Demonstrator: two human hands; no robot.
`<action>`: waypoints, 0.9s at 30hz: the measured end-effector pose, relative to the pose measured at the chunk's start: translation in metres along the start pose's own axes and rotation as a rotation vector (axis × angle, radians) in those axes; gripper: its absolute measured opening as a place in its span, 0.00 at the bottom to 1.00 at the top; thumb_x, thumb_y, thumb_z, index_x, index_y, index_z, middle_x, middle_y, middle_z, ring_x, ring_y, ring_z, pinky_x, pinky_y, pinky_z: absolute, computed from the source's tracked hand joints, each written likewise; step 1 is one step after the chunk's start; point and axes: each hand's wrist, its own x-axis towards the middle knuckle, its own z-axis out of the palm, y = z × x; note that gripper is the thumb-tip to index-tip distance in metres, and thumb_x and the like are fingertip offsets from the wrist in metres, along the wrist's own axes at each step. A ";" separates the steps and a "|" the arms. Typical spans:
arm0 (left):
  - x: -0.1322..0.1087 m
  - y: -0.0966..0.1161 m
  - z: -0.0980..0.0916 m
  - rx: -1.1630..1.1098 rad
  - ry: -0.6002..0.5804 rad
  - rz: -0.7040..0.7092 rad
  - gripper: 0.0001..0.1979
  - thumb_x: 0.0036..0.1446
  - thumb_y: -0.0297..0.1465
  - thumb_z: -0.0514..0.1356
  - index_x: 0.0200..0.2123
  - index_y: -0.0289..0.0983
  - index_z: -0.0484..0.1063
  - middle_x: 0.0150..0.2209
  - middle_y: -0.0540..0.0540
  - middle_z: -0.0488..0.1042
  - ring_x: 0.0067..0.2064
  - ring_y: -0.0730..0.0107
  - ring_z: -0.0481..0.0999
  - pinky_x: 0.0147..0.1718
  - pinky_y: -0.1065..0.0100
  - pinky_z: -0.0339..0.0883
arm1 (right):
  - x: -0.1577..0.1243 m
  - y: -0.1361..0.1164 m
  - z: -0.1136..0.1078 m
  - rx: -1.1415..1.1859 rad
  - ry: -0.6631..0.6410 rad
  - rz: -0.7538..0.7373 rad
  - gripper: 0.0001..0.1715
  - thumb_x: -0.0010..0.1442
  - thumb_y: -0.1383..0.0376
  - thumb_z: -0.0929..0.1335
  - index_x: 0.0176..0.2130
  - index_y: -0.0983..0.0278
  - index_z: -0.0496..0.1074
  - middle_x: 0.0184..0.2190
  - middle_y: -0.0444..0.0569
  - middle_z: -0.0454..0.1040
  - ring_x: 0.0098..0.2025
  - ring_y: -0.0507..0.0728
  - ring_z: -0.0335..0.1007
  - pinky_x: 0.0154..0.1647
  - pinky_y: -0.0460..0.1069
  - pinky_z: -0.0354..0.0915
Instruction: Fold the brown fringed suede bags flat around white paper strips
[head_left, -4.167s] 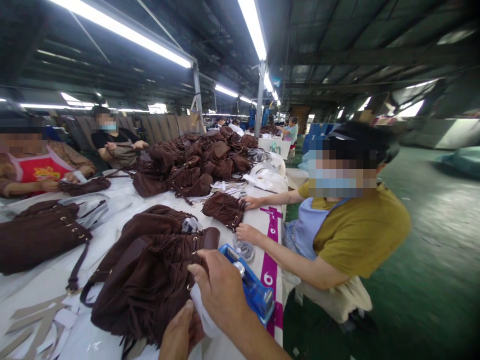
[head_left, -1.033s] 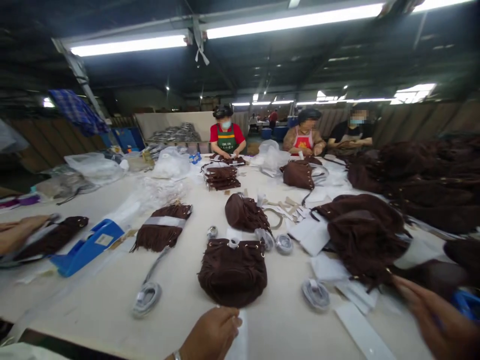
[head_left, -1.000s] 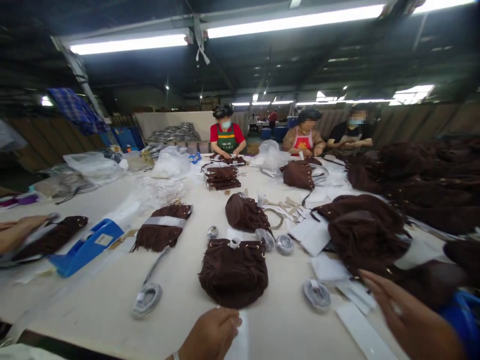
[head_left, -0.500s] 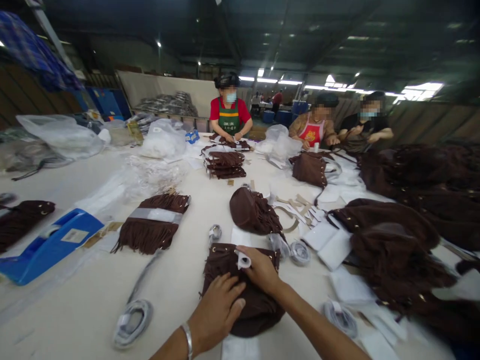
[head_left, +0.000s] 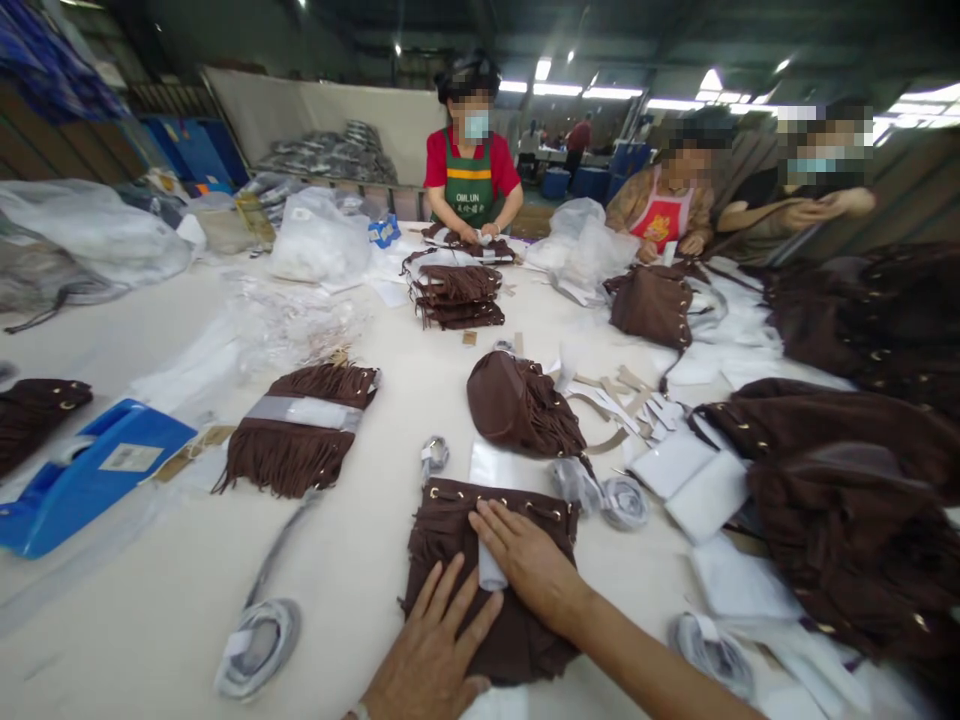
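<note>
A brown fringed suede bag (head_left: 450, 530) lies flat on the white table (head_left: 375, 420) right in front of me. My left hand (head_left: 435, 650) rests flat on its lower part, fingers spread. My right hand (head_left: 529, 565) lies across the bag's middle with fingers stretched, pressing a small white strip (head_left: 491, 570) down onto the suede. Another fringed piece with a grey band (head_left: 300, 430) lies to the left, and a rounded brown bag (head_left: 517, 405) sits just beyond.
A blue tape dispenser (head_left: 82, 475) sits at the left. Coiled wrapped straps (head_left: 259, 635) (head_left: 622, 500), white sheets (head_left: 690, 480) and a heap of brown bags (head_left: 847, 480) crowd the right. Three people (head_left: 471, 165) work at the far side, plastic bags (head_left: 319, 240) near them.
The view has tilted down and closer. My right hand, which held a small white roll at the bag's top edge, now lies flat, pressing the white strip down. My left hand has spread.
</note>
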 end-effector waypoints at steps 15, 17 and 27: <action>-0.025 0.021 -0.009 -0.096 0.036 -0.114 0.42 0.56 0.29 0.62 0.68 0.47 0.42 0.66 0.43 0.56 0.68 0.50 0.50 0.62 0.39 0.52 | -0.005 -0.021 -0.030 0.048 -0.113 0.025 0.38 0.53 0.79 0.60 0.63 0.74 0.58 0.66 0.64 0.51 0.68 0.67 0.46 0.64 0.62 0.57; -0.025 0.020 -0.019 -0.157 0.034 -0.122 0.38 0.59 0.31 0.59 0.67 0.47 0.43 0.66 0.44 0.56 0.68 0.53 0.51 0.63 0.41 0.52 | -0.007 -0.026 -0.041 0.087 -0.138 0.068 0.40 0.51 0.79 0.61 0.63 0.75 0.58 0.66 0.64 0.52 0.68 0.66 0.47 0.65 0.61 0.55; -0.021 0.012 -0.029 -0.371 0.077 -0.114 0.26 0.61 0.40 0.57 0.61 0.42 0.62 0.61 0.41 0.65 0.64 0.51 0.60 0.61 0.47 0.56 | -0.028 -0.040 -0.031 0.200 -0.205 0.134 0.41 0.50 0.78 0.60 0.63 0.69 0.60 0.66 0.58 0.53 0.66 0.62 0.52 0.64 0.56 0.58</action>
